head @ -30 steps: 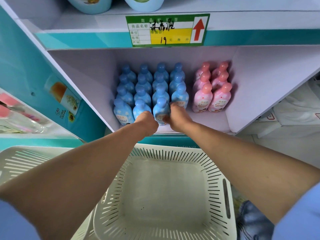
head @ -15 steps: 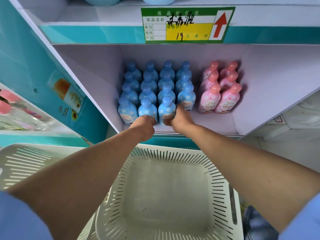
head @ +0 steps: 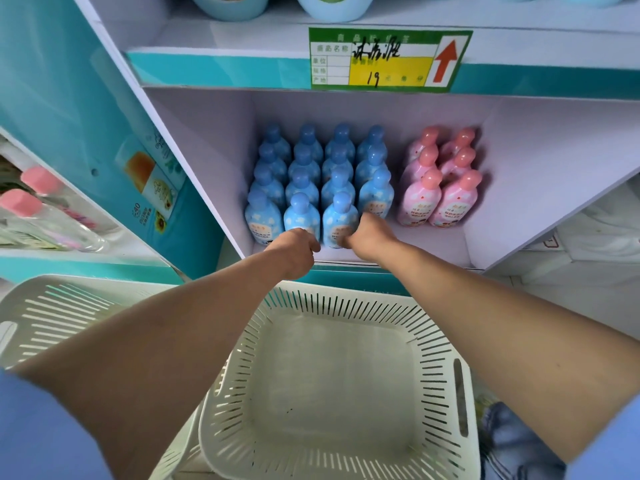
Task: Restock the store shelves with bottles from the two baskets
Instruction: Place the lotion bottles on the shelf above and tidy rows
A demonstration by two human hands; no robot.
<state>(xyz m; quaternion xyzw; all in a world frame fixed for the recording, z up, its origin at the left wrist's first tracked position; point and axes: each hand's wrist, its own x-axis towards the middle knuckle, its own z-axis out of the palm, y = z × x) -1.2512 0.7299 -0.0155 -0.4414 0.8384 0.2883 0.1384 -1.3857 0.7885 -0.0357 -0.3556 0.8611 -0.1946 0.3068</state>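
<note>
Several blue bottles (head: 320,178) stand in rows on the left of the lower shelf (head: 429,242), with several pink bottles (head: 441,178) to their right. My left hand (head: 296,251) is curled against the base of the second front blue bottle (head: 301,216); its fingertips are hidden. My right hand (head: 370,233) grips the lower right side of the third front blue bottle (head: 339,218), which stands upright on the shelf. Below my arms sits a white slotted basket (head: 446,393) with nothing in it. A second white basket (head: 52,306) lies at the left.
A green and yellow price tag (head: 388,58) hangs on the shelf edge above. Large pale bottles (head: 228,5) stand on the upper shelf. A teal side panel (head: 69,98) is at the left, with clear pink-capped bottles (head: 41,209) on a neighbouring shelf. White bags (head: 595,237) lie at the right.
Both hands stay at the front blue bottles. The view has shifted so that the shelf sits further right in it, and my left hand has slipped slightly lower on its bottle.
</note>
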